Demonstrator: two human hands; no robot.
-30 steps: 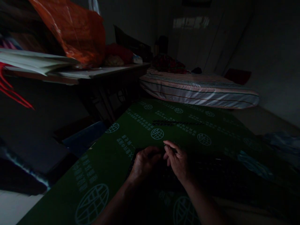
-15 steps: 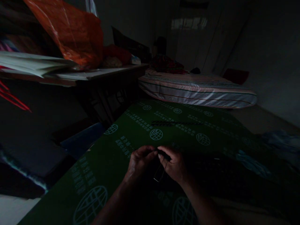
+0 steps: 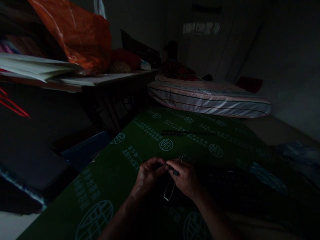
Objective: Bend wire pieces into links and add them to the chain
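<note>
Over the green printed board [image 3: 140, 133], my left hand [image 3: 150, 173] and my right hand [image 3: 185, 175] meet at the fingertips. A narrow, bent metal wire frame [image 3: 169, 193] with a small dark block on it is gripped in my right hand. Its squared lower end hangs below the fingers and its thin upper end sticks out above them. The fingers of my left hand are pinched against my right fingertips; whatever lies between them is too small and dark to make out.
Dark, thin strips [image 3: 187, 132] lie across the board beyond my hands. Many small dark pieces [image 3: 230, 186] spread to the right, near a bluish cloth [image 3: 268, 178]. A table with an orange bag [image 3: 85, 40] stands at left, a striped mattress [image 3: 210, 98] behind.
The wire frame has turned in my right hand; its upper end and dark block now show, and more of its lower loop. My hands stay together in nearly the same place.
</note>
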